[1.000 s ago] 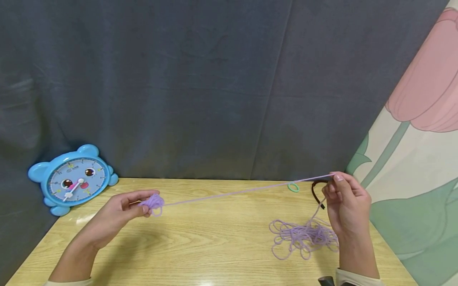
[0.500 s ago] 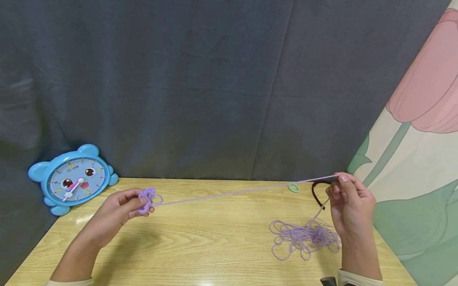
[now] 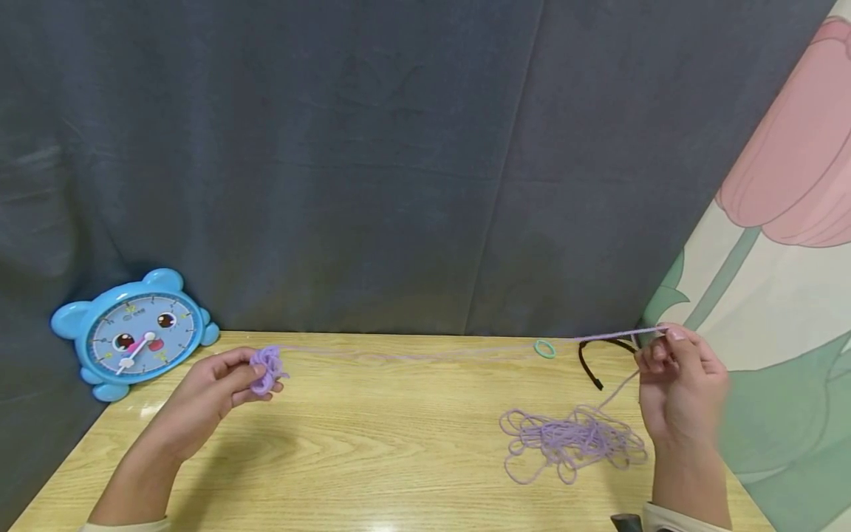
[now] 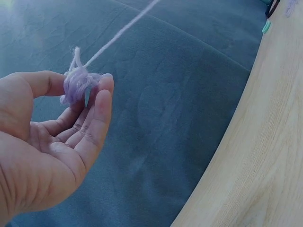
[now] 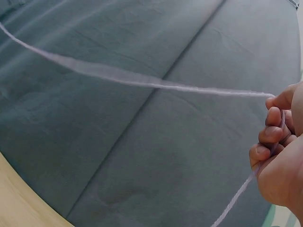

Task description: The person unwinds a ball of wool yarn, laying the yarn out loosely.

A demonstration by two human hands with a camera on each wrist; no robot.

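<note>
My left hand [image 3: 216,395] pinches a small wound bundle of lilac yarn [image 3: 267,369] between thumb and fingers, above the table's left side. In the left wrist view the bundle [image 4: 75,86] shows a short loop on top. One strand [image 5: 199,90] spans across to my right hand [image 3: 685,391], blurred along its middle. There the thumb and forefinger pinch it, while the other fingers curl round the strand as it runs down. From that hand the yarn drops to a loose tangled heap [image 3: 565,440] on the table's right side.
A blue bear-shaped toy clock [image 3: 142,336] leans at the back left. At the back right lie a green ring [image 3: 545,349] and a black band [image 3: 583,362]. A dark curtain [image 3: 399,185] hangs behind the wooden table [image 3: 385,458].
My right hand has moved right and slightly away from the heap. My left hand has turned the bundle and shifted slightly left. The strand, straight before, now looks blurred and wavering.
</note>
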